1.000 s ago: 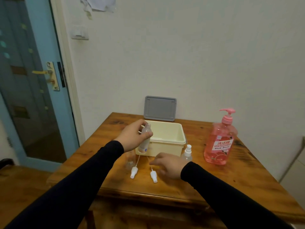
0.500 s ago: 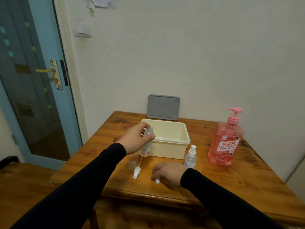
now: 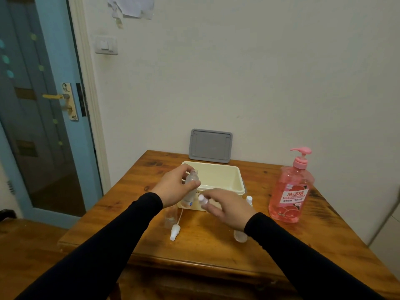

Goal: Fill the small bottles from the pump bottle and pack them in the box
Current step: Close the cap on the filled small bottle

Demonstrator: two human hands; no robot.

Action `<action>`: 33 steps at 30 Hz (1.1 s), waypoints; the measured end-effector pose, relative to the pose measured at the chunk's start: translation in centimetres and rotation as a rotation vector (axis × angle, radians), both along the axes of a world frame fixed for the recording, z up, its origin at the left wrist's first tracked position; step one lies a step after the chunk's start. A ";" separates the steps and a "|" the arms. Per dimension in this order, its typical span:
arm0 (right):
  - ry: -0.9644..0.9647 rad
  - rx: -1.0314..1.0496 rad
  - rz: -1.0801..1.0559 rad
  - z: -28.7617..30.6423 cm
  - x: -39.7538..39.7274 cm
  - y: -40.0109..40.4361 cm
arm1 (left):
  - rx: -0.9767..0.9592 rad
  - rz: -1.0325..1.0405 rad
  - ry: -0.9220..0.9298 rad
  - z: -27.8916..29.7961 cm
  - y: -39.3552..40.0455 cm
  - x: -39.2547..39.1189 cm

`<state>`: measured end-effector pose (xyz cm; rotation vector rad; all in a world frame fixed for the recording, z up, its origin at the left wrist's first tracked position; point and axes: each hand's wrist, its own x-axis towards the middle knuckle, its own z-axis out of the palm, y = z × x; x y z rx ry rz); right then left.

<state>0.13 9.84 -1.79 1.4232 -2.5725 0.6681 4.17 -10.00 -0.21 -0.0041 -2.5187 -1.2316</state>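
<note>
My left hand (image 3: 173,188) grips a clear small bottle (image 3: 191,185) with no cap, held upright in front of the cream box (image 3: 216,177). My right hand (image 3: 225,207) holds a white spray cap (image 3: 202,200) just right of that bottle's lower half. A second white spray cap (image 3: 175,231) with its tube lies on the table. An uncapped clear bottle (image 3: 170,215) stands left of it. Behind my right wrist stands a capped small bottle (image 3: 249,200), mostly hidden. The pink pump bottle (image 3: 290,191) stands at the right.
A grey lid (image 3: 210,146) leans against the wall behind the box. The wooden table (image 3: 205,250) has its front edge close to me. A clear round cap or bottle (image 3: 239,236) lies by my right forearm. A blue door (image 3: 43,105) is at the left.
My right hand has lifted off the table with one spray cap and moved up toward the bottle in my left hand. The left hand has stayed in place.
</note>
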 end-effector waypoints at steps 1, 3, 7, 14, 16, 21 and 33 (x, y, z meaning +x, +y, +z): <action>-0.023 -0.071 -0.036 0.9 0.0 0.3 | 0.002 0.002 0.001 0.0 0.0 0.0; -0.061 -0.211 -0.080 2.9 -0.2 0.9 | -0.001 0.003 -0.002 0.0 0.1 -0.1; -0.123 -0.508 -0.156 6.3 -0.9 2.0 | 0.004 -0.019 -0.026 -0.3 0.6 -0.1; -0.149 -0.816 -0.211 8.6 -1.8 2.3 | 0.000 -0.062 -0.087 -1.1 1.9 -0.1; -0.164 -0.822 -0.208 8.4 -1.8 2.1 | -0.002 -0.068 -0.096 -1.1 2.2 -0.1; -0.179 -0.794 -0.203 7.4 -1.6 1.6 | -0.006 -0.078 -0.094 -0.8 2.8 -0.2; -0.305 -0.611 -0.166 4.6 -1.5 1.0 | 0.030 -0.095 -0.018 0.4 4.0 -0.4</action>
